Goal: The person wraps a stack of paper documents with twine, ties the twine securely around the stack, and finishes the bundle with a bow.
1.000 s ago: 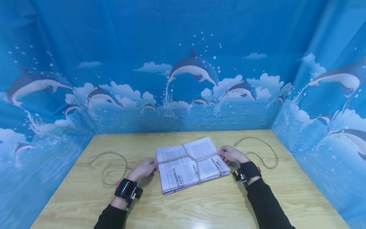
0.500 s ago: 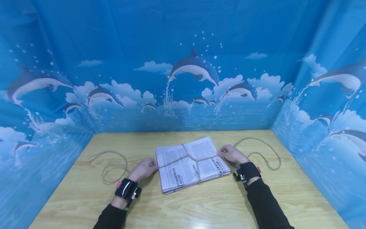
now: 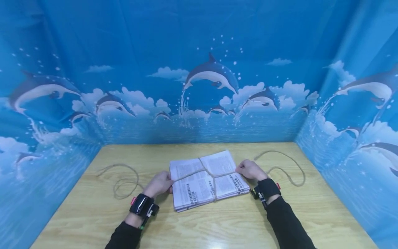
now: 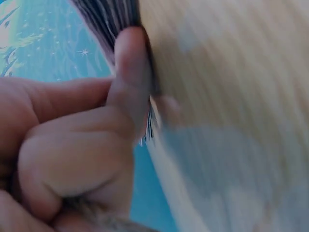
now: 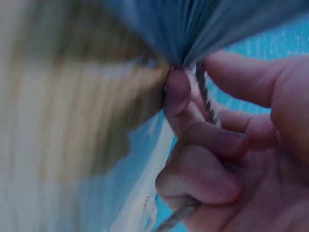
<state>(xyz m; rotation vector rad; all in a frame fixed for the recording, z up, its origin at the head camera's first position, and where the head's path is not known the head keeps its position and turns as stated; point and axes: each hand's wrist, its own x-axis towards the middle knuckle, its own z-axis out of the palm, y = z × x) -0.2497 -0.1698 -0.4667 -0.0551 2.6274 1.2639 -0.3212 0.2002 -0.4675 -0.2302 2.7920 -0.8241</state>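
Note:
A stack of folded newspapers (image 3: 202, 190) lies at a slant on the table, with brown twine (image 3: 214, 185) crossing over its top both ways. At the stack's left edge, my left hand (image 3: 159, 183) holds the twine in its curled fingers. Seen from the left wrist, its fingertips (image 4: 130, 53) are against the paper edges. My right hand (image 3: 251, 169) holds the twine at the opposite edge. The right wrist view shows the twine (image 5: 207, 96) running through its bent fingers, with a fingertip (image 5: 177, 92) touching the sheets' edge. Whether the twine passes beneath the stack is hidden.
A loose twine tail (image 3: 124, 197) coils on the wooden table (image 3: 199, 228) at the left. Another twine tail (image 3: 298, 169) curves out at the right. A blue dolphin-print curtain (image 3: 199, 128) encloses the table's back and sides.
The twine's left stretch has swung slightly nearer the front, following my left hand. Both hands are a little closer in, and the left tail's loop has become smaller. The stack has barely shifted.

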